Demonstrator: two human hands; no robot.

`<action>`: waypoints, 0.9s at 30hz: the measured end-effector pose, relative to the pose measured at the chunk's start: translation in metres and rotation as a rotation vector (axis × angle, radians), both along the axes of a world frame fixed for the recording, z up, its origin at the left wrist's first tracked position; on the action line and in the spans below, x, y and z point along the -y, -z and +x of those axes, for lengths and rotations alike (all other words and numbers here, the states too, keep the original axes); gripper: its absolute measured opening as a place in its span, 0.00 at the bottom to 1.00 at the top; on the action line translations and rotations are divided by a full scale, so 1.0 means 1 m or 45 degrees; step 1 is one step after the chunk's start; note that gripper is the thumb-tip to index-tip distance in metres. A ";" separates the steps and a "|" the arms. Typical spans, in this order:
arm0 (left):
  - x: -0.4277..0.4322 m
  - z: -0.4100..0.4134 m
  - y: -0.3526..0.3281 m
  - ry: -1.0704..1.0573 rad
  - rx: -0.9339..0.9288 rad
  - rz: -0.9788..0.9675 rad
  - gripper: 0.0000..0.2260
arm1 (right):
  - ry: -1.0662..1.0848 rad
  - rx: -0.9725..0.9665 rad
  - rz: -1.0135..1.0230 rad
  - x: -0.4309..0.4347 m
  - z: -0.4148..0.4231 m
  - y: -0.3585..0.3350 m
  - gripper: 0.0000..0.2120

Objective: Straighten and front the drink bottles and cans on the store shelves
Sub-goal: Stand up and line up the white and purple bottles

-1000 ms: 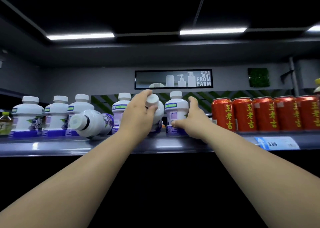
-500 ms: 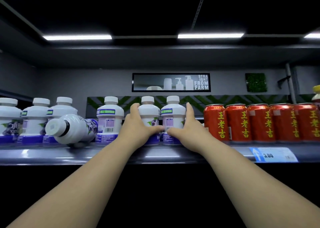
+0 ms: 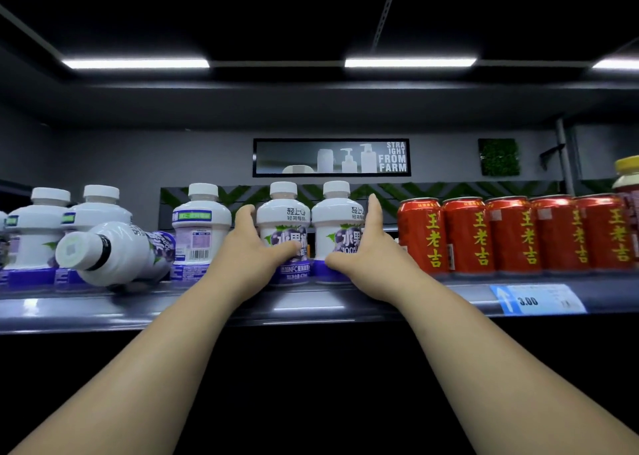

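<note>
Left hand [image 3: 249,257]: clamped round the left bottle [image 3: 283,219], thumb across its grape label.
Right hand [image 3: 361,250]: cupping the right bottle [image 3: 335,219], just beside the glossy red cans [image 3: 511,233].
Bottles: squat, smooth white plastic with round caps, upright at the shelf [image 3: 311,311] front.
Change: half a second ago the right bottle showed its barcode; now grapes face out.
Tipped bottle [image 3: 117,254]: on its side, far left.

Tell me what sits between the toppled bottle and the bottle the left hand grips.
Head view: one upright bottle, barcode side out, stands between the toppled bottle and the held bottle that the left hand grips.
</note>
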State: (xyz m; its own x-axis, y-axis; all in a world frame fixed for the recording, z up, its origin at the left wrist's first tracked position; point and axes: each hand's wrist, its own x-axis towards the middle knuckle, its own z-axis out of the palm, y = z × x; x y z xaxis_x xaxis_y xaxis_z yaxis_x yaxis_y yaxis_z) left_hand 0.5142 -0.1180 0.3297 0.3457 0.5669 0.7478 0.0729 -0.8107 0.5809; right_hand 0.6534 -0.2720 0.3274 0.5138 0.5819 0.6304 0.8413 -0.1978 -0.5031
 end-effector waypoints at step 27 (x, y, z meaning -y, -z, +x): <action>0.015 0.005 0.014 -0.368 -0.286 0.478 0.46 | 0.257 0.303 0.257 0.002 -0.007 0.017 0.50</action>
